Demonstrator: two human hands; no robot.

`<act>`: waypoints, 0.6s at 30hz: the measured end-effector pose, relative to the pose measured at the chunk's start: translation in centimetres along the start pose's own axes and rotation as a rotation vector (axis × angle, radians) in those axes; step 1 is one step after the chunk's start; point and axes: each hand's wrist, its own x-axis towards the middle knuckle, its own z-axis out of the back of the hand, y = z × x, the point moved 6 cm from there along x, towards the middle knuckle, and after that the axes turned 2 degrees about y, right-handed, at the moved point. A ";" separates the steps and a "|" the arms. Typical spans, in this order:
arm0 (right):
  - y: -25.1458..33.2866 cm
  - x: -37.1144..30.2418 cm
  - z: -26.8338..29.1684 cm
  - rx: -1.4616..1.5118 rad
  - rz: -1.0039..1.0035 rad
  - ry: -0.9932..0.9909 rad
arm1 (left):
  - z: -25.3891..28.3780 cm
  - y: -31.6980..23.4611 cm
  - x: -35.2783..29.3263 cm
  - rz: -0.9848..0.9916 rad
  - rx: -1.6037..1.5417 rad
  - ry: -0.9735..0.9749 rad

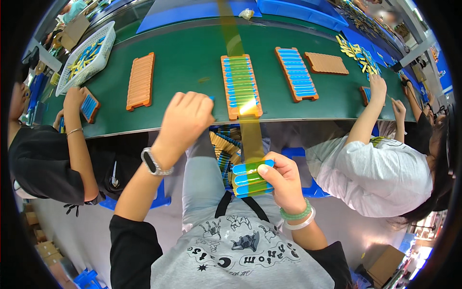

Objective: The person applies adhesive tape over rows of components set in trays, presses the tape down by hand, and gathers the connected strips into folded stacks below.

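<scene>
My right hand (pixel 286 182) grips a small stack of flat, round-ended blue strips (pixel 243 180), like nail files, with the thumb pressed on top. A translucent yellow band (pixel 251 137), like tape, runs from the far side down over the middle tray to this stack. My left hand (pixel 188 115) is raised near the table edge, fingers curled closed, with a tiny blue bit at the fingertips; what it is I cannot make out. Just right of it, a grooved orange tray (pixel 232 113) lies on the table, rows of blue strips in its grooves beneath the yellow band.
On the green table (pixel 183 67) lie a bare grooved tray (pixel 140 82), a filled tray (pixel 296 72) and another tray (pixel 326 63). A white basket (pixel 103 53) and a loose pile of strips (pixel 356 53) flank them. Co-workers (pixel 55 161) (pixel 375 166) sit close on both sides.
</scene>
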 end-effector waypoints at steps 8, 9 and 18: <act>-0.2 -0.1 0.8 -0.013 -0.002 -0.030 | -3.8 -4.1 1.3 -0.041 -0.078 -0.071; -0.1 -0.1 0.8 -0.009 -0.002 -0.020 | -4.3 -4.1 0.9 -0.029 -0.127 -0.082; -0.4 0.0 0.7 0.015 -0.004 -0.010 | -4.8 -4.6 -0.4 0.111 -0.499 -0.087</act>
